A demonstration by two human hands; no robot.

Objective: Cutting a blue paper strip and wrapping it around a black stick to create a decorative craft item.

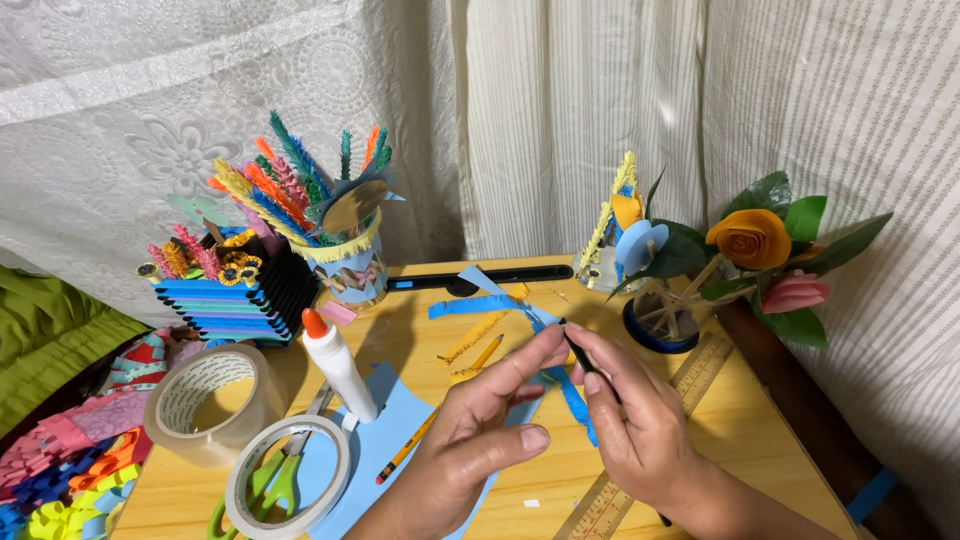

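Head view: both hands meet over the counter. Left hand pinches a blue strip between thumb and fingers; right hand grips a thin black stick against that strip. Glue bottle, tape rolls and a pencil lie left.

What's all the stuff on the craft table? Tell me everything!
glue bottle: one, white with orange tip, upright, left of centre
tape rolls: two, clear and white, front left
scissors: one, green handles, under the white roll
pencil: one, yellow, on blue paper sheet
rulers: two, wooden, right side
paper flowers: orange and pink, back right
blue paper strip: one, between the hands
thin black tool: one, in right hand
left hand: touching strip
right hand: pinching tool
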